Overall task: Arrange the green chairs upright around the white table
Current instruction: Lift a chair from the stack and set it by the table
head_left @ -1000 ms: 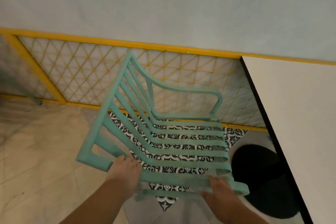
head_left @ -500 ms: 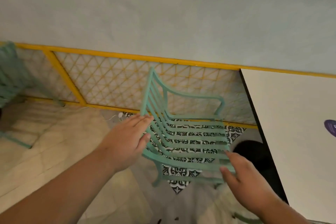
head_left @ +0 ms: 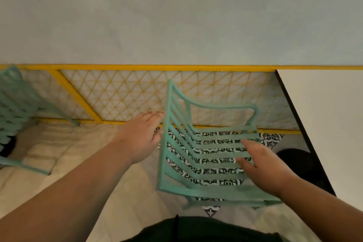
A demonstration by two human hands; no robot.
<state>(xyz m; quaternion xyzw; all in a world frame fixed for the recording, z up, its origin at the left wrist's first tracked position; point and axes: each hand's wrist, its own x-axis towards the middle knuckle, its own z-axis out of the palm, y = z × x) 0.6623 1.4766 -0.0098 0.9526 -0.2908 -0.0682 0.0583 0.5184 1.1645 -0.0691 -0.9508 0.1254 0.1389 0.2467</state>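
Green chair (head_left: 208,155) upright by white table (head_left: 324,124), both hands released, L hand (head_left: 141,135) beside backrest, R hand (head_left: 261,167) over seat

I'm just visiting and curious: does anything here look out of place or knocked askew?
The near green chair stands upright beside the white table. The second green chair, at the far left by the yellow fence, seems to lean askew, away from the table, though it is blurred and partly cut off.

Left hand (head_left: 140,136): forearm bare, extended forward from lower left, palm down, fingers (head_left: 155,115) straight and together, nothing grasped. Right hand (head_left: 263,169): forearm bare, entered from lower right, palm down, fingers (head_left: 248,143) loosely spread, nothing grasped.
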